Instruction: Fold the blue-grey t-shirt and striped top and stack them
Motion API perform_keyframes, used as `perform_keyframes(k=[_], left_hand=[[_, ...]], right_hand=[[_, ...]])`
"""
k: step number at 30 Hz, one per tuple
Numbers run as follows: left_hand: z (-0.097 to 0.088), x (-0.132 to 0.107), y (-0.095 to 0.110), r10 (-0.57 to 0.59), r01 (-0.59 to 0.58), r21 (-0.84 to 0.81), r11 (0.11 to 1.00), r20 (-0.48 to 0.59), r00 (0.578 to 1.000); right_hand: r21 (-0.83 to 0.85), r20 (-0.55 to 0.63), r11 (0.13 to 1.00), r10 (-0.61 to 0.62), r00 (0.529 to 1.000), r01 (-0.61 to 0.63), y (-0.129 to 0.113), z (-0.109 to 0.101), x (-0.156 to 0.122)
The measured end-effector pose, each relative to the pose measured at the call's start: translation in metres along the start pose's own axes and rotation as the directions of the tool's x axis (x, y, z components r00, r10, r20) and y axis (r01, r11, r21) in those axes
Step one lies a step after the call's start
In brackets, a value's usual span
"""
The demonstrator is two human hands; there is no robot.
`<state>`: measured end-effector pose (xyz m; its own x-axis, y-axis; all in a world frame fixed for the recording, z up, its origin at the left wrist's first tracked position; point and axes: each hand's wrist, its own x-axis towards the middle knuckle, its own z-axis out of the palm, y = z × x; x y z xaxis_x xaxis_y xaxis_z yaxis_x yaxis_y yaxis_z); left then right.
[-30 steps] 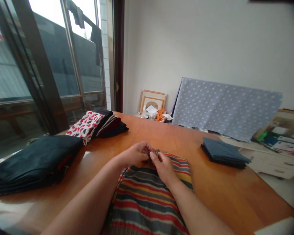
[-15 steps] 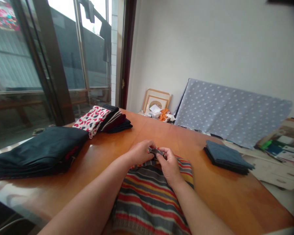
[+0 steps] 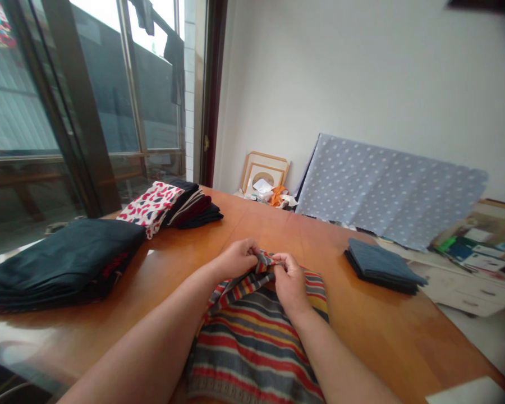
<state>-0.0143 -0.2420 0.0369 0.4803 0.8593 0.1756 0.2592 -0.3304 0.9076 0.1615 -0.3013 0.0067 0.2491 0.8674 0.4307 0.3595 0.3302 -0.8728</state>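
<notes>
A striped garment [image 3: 252,342] in red, grey, yellow and dark blue lies on the wooden table [image 3: 353,331] right in front of me. My left hand [image 3: 240,259] pinches a gathered bit of its far edge. Close beside it, my right hand [image 3: 291,283] grips the same raised edge between thumb and fingers. The cloth is bunched and lifted between the two hands, while the near part stays spread on the tabletop. What kind of garment it is cannot be made out.
Dark folded clothes [image 3: 63,264] are stacked at the left, with a heart-print folded cloth [image 3: 151,207] and other folded garments behind. Blue-grey folded cloth [image 3: 382,264] lies at the right. Beyond the table are a polka-dot cover [image 3: 387,191], picture frames [image 3: 265,171] and a white drawer cabinet [image 3: 471,286].
The hands have spread slightly apart, with more of the bunched striped edge showing between them and a fold pulled up near the left hand. The camera view has turned slightly right.
</notes>
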Motion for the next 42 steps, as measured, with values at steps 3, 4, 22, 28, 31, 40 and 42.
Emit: perform_keyframes(k=[3,4,22,28,31,40,42], left_hand=[[-0.002,-0.005,0.006,0.03,-0.027,-0.039,0.999,0.083,0.996],[-0.002,-0.006,0.008,0.048,-0.045,-0.025,0.999,0.091,0.995],[0.003,-0.009,0.023,0.186,-0.015,0.681,0.732,-0.178,0.966],[0.003,-0.008,0.022,0.139,0.038,0.664,0.747,-0.211,0.968],[0.003,-0.008,0.021,0.152,0.014,0.624,0.781,-0.211,0.966],[0.003,-0.009,0.022,0.252,-0.15,0.589,0.794,-0.094,0.963],[0.002,-0.009,0.023,0.273,-0.171,0.591,0.788,-0.086,0.958]], right_hand=[[-0.01,-0.004,1.0,-0.024,1.0,0.024,0.0,0.001,0.0],[-0.011,-0.004,0.999,-0.038,0.999,0.038,-0.001,0.001,-0.001],[-0.049,0.081,0.998,0.047,0.996,-0.043,-0.017,0.006,-0.006],[0.149,0.144,0.977,0.132,0.981,-0.153,-0.024,0.002,-0.007],[0.206,0.217,0.934,0.247,0.945,-0.291,-0.027,0.0,-0.006],[0.196,0.285,0.934,0.236,0.929,-0.298,-0.034,0.001,-0.006],[0.186,0.281,0.933,0.25,0.927,-0.308,-0.031,0.002,-0.006]])
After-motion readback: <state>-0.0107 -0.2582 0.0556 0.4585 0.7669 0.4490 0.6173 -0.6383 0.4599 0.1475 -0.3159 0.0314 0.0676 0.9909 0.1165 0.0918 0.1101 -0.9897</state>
